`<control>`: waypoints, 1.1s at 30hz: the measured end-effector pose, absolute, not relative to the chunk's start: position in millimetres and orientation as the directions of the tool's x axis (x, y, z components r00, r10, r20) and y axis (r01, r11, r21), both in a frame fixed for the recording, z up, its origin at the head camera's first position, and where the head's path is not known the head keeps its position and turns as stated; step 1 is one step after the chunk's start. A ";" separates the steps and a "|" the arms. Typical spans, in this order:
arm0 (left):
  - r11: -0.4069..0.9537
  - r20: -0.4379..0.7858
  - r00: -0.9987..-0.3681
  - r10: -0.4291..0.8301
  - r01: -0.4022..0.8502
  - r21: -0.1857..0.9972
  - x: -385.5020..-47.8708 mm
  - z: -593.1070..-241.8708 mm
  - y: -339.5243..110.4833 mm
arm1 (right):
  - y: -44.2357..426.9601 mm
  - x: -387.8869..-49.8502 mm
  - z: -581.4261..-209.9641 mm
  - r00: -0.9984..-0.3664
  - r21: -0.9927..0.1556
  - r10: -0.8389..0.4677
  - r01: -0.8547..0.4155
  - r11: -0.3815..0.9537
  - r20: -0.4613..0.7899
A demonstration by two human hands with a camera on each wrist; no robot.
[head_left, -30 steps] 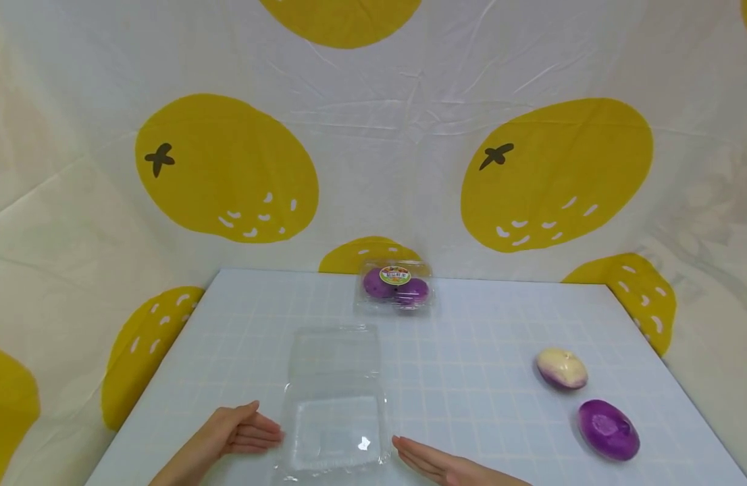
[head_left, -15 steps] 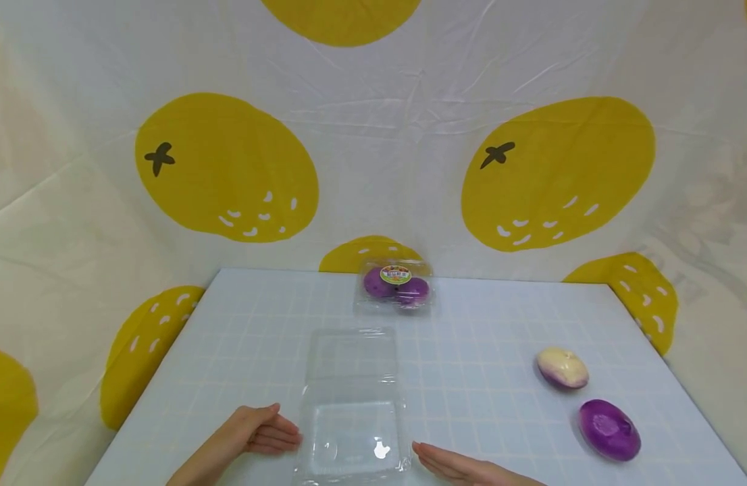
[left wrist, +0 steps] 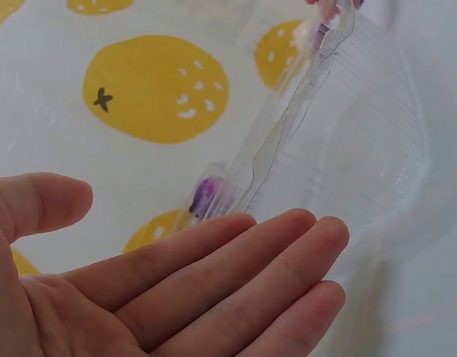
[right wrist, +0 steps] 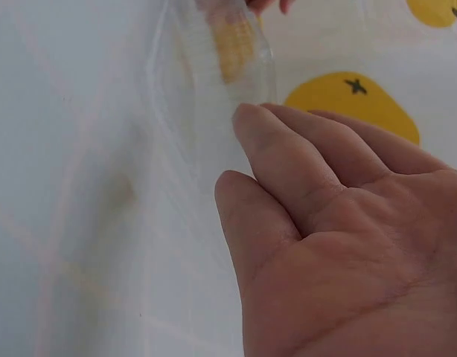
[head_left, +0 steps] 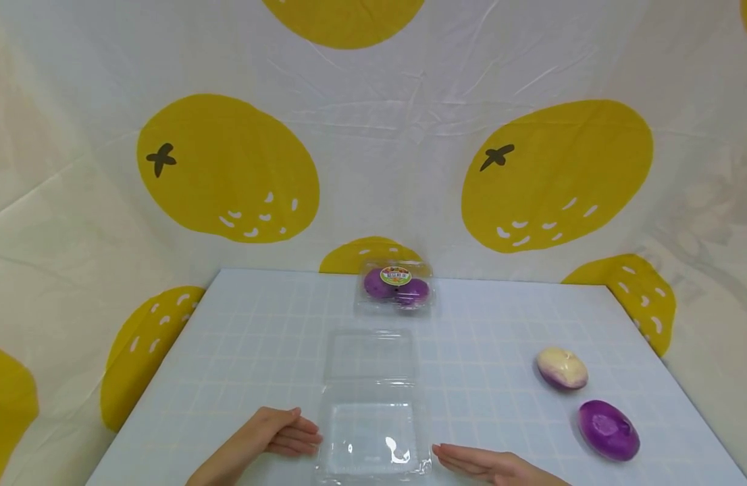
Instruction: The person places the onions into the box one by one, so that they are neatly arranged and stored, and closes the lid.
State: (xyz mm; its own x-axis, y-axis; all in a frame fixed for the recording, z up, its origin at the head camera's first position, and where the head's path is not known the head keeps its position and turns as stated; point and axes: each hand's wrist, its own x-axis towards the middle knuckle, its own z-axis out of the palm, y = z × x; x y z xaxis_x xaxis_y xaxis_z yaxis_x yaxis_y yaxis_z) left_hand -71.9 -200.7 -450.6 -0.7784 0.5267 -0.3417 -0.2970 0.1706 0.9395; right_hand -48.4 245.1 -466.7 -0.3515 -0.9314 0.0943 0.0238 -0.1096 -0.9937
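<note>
A clear plastic clamshell box (head_left: 373,437) lies unfolded on the table, its lid (head_left: 370,356) laid back toward the far side. My left hand (head_left: 282,435) stands at the box's left edge with straight fingers, the fingertips touching or nearly touching it. On the opposite side my right hand (head_left: 485,462) has its straight fingertips close to the right edge; whether they touch I cannot tell. The left wrist view shows the left palm (left wrist: 161,297) with thumb spread and the box wall (left wrist: 347,126) beyond the fingertips. In the right wrist view the right hand (right wrist: 340,230) is likewise flat, holding nothing.
At the back of the table (head_left: 258,337) sits a closed clear box (head_left: 394,287) with purple round vegetables and a label. To the right lie a cream-and-purple vegetable (head_left: 562,368) and a glossy purple one (head_left: 608,430). A lemon-print cloth (head_left: 373,169) hangs behind.
Both hands and the unfolded clear box between them have moved to the right across the table. The closed box and the loose purple vegetables have stayed in place.
</note>
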 end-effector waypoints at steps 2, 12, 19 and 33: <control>0.161 -0.335 -0.779 0.531 -0.295 0.942 -71.3 -451.3 -196.4 | 249.1 -48.2 -465.1 -0.365 -0.993 -0.926 0.028 -0.114 0.096; 0.146 -0.313 -0.770 0.556 -0.280 0.949 -74.5 -456.6 -183.1 | 263.5 -54.4 -466.9 -0.434 -0.981 -0.879 -0.080 -0.178 0.195; 0.148 -0.219 -0.816 0.534 -0.164 0.975 -74.9 -460.8 -178.8 | 255.0 -61.2 -466.6 -0.651 -0.998 -0.758 -0.062 -0.010 0.048; 0.091 -0.141 -0.770 0.623 -0.108 0.990 -70.0 -473.4 -159.9 | 216.9 -61.2 -469.7 -0.649 -0.999 -0.760 0.050 -0.004 -0.029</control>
